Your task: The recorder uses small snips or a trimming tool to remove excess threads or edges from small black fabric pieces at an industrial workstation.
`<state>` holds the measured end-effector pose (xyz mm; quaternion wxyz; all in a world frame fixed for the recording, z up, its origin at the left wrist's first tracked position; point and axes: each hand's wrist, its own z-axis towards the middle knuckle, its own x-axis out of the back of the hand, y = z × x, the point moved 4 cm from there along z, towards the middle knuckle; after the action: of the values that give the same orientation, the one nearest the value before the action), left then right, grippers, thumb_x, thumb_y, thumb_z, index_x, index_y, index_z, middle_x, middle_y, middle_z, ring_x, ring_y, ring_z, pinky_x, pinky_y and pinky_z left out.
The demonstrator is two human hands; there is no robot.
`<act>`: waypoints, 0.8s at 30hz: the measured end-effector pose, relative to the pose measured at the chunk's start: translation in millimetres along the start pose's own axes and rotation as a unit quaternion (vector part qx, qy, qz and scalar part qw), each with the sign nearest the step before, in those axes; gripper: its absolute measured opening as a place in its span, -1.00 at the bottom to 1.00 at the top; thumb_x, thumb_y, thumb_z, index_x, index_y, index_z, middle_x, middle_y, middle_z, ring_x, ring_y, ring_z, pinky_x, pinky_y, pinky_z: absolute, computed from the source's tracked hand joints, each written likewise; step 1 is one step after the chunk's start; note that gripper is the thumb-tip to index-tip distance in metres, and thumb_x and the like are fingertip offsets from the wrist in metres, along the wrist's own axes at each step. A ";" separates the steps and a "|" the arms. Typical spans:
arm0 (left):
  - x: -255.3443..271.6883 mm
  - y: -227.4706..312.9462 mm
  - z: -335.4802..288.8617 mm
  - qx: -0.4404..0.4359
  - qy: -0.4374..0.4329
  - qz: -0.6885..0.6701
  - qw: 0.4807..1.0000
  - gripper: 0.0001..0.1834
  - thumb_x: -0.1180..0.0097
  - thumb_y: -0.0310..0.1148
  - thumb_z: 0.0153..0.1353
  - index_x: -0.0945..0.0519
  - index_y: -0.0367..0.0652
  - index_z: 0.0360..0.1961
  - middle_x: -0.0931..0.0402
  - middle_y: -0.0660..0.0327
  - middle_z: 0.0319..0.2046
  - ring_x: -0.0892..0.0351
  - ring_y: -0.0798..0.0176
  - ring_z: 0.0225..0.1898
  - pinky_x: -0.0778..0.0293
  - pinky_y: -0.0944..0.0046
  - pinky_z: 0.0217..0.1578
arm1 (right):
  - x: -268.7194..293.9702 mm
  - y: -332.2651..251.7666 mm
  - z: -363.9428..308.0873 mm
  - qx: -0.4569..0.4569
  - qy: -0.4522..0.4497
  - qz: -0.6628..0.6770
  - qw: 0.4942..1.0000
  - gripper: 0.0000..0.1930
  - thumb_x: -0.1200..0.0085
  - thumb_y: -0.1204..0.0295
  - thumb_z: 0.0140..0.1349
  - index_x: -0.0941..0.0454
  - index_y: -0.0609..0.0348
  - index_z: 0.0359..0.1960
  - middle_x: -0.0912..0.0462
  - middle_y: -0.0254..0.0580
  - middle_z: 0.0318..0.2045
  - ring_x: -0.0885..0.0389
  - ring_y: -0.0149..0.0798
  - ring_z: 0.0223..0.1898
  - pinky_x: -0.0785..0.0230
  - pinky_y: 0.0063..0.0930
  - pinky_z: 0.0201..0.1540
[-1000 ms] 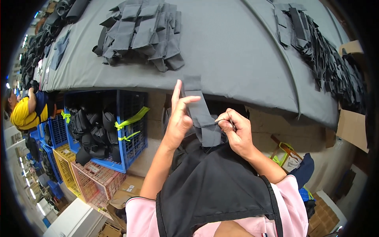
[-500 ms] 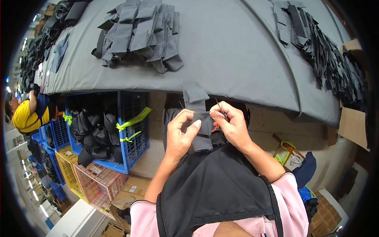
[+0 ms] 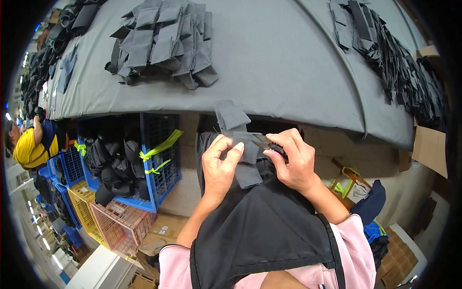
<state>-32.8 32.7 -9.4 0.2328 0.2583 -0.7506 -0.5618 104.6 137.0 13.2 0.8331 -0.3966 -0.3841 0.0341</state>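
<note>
In front of my apron my left hand (image 3: 220, 166) pinches a grey fabric strip (image 3: 249, 159) between thumb and fingers. The strip looks folded and layered; its upper end (image 3: 231, 115) reaches the table edge and its lower end hangs over my lap. A loose thread sticks up beside my left fingers. My right hand (image 3: 296, 161) is closed around small dark thread snips (image 3: 262, 141), their blades pointing left at the strip's right edge. My fingers hide most of the snips' handle.
A grey-covered table (image 3: 274, 72) spans the front, bearing a pile of grey fabric pieces (image 3: 166, 41) and a long heap of dark strips (image 3: 385, 62). At left stands a blue crate (image 3: 150, 164) of black items; a person in yellow (image 3: 29, 149) is farther left. A cardboard flap (image 3: 429, 151) juts out right.
My right hand has shifted slightly right and turned, bringing the snips' blades into view against the strip. The strip has tilted a little, while my left hand keeps its pinch.
</note>
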 end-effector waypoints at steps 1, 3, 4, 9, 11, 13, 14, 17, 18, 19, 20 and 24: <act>-1.5 -1.4 -0.5 0.008 -0.007 -0.008 1.000 -0.80 -0.12 -0.56 0.08 -0.34 -0.34 -0.54 -0.22 0.31 -0.57 -0.18 0.48 -0.50 -0.17 0.44 -0.48 | -1.0 -0.4 0.2 0.008 -0.001 -0.006 1.000 -0.66 -0.29 0.46 -0.09 -0.53 0.16 -0.22 -0.51 -0.25 -0.46 -0.47 -0.26 -0.59 -0.30 -0.48 -0.56; -3.1 -1.7 -1.4 0.016 -0.013 -0.015 1.000 -0.80 -0.12 -0.55 0.09 -0.33 -0.33 -0.54 -0.22 0.32 -0.56 -0.18 0.49 -0.49 -0.17 0.44 -0.47 | -1.3 -1.7 1.2 0.017 -0.002 -0.012 1.000 -0.66 -0.29 0.45 -0.09 -0.53 0.15 -0.22 -0.51 -0.27 -0.47 -0.47 -0.25 -0.60 -0.31 -0.47 -0.56; -3.9 -1.0 -2.2 0.020 -0.015 -0.027 0.999 -0.80 -0.12 -0.55 0.09 -0.33 -0.33 -0.55 -0.21 0.33 -0.56 -0.17 0.50 -0.49 -0.16 0.44 -0.48 | -0.8 -3.3 1.7 0.021 -0.008 -0.016 1.000 -0.67 -0.29 0.49 -0.09 -0.54 0.19 -0.23 -0.53 -0.20 -0.47 -0.51 -0.22 -0.57 -0.34 -0.46 -0.56; -3.9 -4.8 -4.8 0.043 -0.017 -0.063 0.997 -0.79 -0.11 -0.55 0.10 -0.32 -0.32 -0.55 -0.19 0.35 -0.55 -0.14 0.52 -0.49 -0.13 0.45 -0.49 | -2.0 -4.1 -0.8 0.041 -0.002 -0.029 0.999 -0.68 -0.29 0.53 -0.09 -0.56 0.23 -0.23 -0.55 -0.13 -0.48 -0.54 -0.18 -0.54 -0.39 -0.45 -0.53; -4.5 -5.7 -5.6 0.068 -0.019 -0.075 0.995 -0.79 -0.11 -0.55 0.10 -0.31 -0.31 -0.55 -0.17 0.36 -0.56 -0.13 0.52 -0.49 -0.11 0.46 -0.49 | -1.6 -3.5 -3.5 0.051 -0.002 -0.044 0.998 -0.69 -0.29 0.54 -0.09 -0.56 0.24 -0.25 -0.55 -0.13 -0.48 -0.54 -0.19 -0.54 -0.40 -0.45 -0.52; -4.6 -6.4 -5.2 0.063 -0.020 -0.078 0.995 -0.79 -0.11 -0.56 0.10 -0.31 -0.31 -0.55 -0.17 0.36 -0.56 -0.14 0.52 -0.49 -0.11 0.46 -0.49 | 0.6 -1.8 -6.4 0.057 0.029 -0.036 0.997 -0.69 -0.29 0.51 -0.10 -0.56 0.22 -0.25 -0.53 -0.20 -0.50 -0.51 -0.23 -0.57 -0.35 -0.46 -0.54; -4.6 -6.6 -5.1 0.058 -0.021 -0.081 0.995 -0.78 -0.11 -0.56 0.09 -0.31 -0.31 -0.55 -0.17 0.35 -0.56 -0.14 0.52 -0.49 -0.11 0.46 -0.49 | 2.9 -2.1 -7.7 0.063 0.059 -0.027 0.996 -0.69 -0.29 0.48 -0.10 -0.56 0.20 -0.25 -0.50 -0.26 -0.52 -0.48 -0.26 -0.59 -0.30 -0.48 -0.56; -5.0 -5.2 -3.7 0.036 -0.026 -0.046 0.998 -0.78 -0.12 -0.55 0.09 -0.31 -0.33 -0.55 -0.19 0.35 -0.55 -0.15 0.52 -0.49 -0.13 0.47 -0.48 | 5.7 -4.2 -0.4 0.035 0.033 -0.012 0.999 -0.69 -0.29 0.49 -0.10 -0.56 0.19 -0.25 -0.50 -0.26 -0.49 -0.47 -0.26 -0.59 -0.31 -0.47 -0.56; -4.7 -5.2 -4.5 0.036 -0.026 -0.046 0.998 -0.78 -0.12 -0.55 0.09 -0.31 -0.33 -0.55 -0.19 0.35 -0.55 -0.15 0.52 -0.49 -0.13 0.47 -0.48 | 4.2 -2.6 2.0 0.025 0.005 -0.022 0.999 -0.69 -0.29 0.49 -0.09 -0.56 0.18 -0.25 -0.50 -0.26 -0.47 -0.47 -0.26 -0.58 -0.31 -0.46 -0.55; -4.6 -4.3 -4.6 0.028 -0.027 -0.027 0.999 -0.79 -0.14 -0.54 0.08 -0.33 -0.34 -0.54 -0.21 0.33 -0.55 -0.18 0.50 -0.48 -0.16 0.46 -0.47 | 3.7 0.1 2.3 0.029 -0.008 -0.024 0.999 -0.69 -0.29 0.48 -0.10 -0.56 0.16 -0.25 -0.50 -0.28 -0.44 -0.46 -0.28 -0.58 -0.30 -0.47 -0.55; -4.4 -3.6 -4.7 0.019 -0.028 -0.008 0.999 -0.79 -0.15 -0.53 0.07 -0.35 -0.35 -0.54 -0.24 0.31 -0.55 -0.21 0.48 -0.48 -0.18 0.45 -0.46 | 5.8 0.7 4.0 0.030 -0.008 -0.023 0.999 -0.69 -0.29 0.48 -0.10 -0.56 0.16 -0.25 -0.50 -0.28 -0.44 -0.46 -0.28 -0.58 -0.30 -0.47 -0.55; -4.5 -1.7 -6.3 0.000 -0.035 0.018 0.999 -0.81 -0.17 -0.51 0.05 -0.40 -0.37 -0.52 -0.31 0.26 -0.55 -0.26 0.42 -0.48 -0.22 0.41 -0.45 | 10.0 -3.4 10.9 0.087 -0.052 -0.043 0.994 -0.68 -0.30 0.45 -0.14 -0.56 0.15 -0.26 -0.49 -0.32 -0.46 -0.43 -0.31 -0.59 -0.28 -0.47 -0.54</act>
<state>-25.1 30.6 -9.6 0.2168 0.2249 -0.7628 -0.5661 103.6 145.2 26.0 0.8439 -0.3035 -0.4393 0.0520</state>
